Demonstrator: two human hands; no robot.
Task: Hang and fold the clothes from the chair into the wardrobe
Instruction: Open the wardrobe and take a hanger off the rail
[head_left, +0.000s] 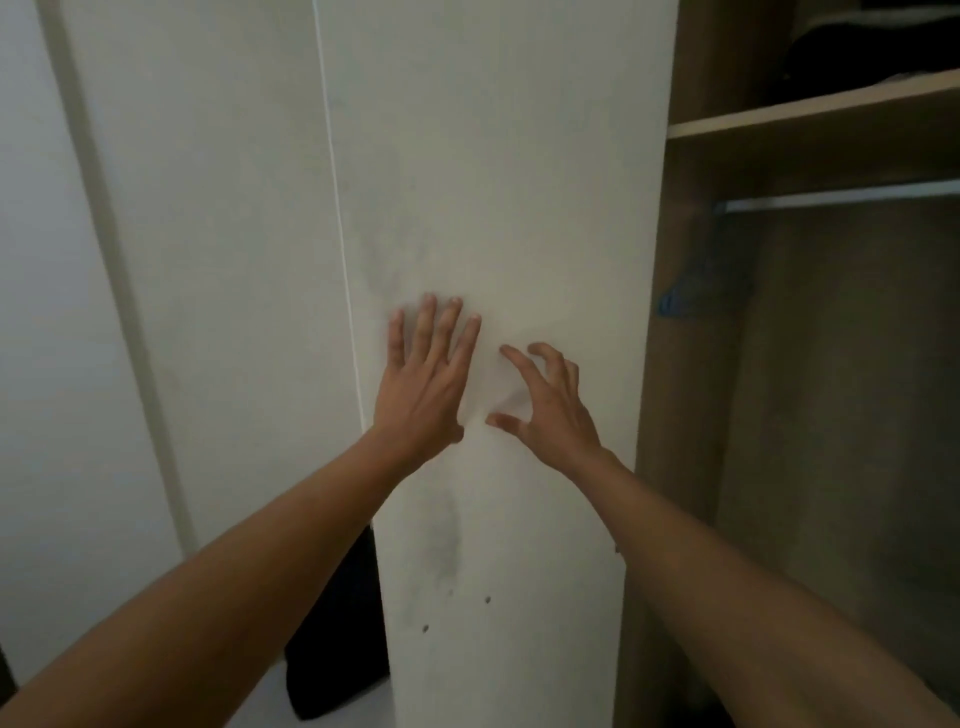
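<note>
A white wardrobe door (493, 182) fills the middle of the head view. My left hand (423, 382) lies flat against it with straight fingers. Just to its right, my right hand (548, 402) touches the same door with spread, partly bent fingers and holds nothing. To the right the wardrobe stands open, with a wooden shelf (810, 111), a pale hanging rail (841, 197) under it and a blue hanger (685, 291) at the rail's left end. Dark folded clothes (872, 47) lie on the shelf. The chair is out of sight.
A dark cloth item (337, 639) sits low on the floor left of the door. A white wall (171, 234) with a vertical frame strip takes up the left side. The wardrobe's lower compartment (841, 415) is dim.
</note>
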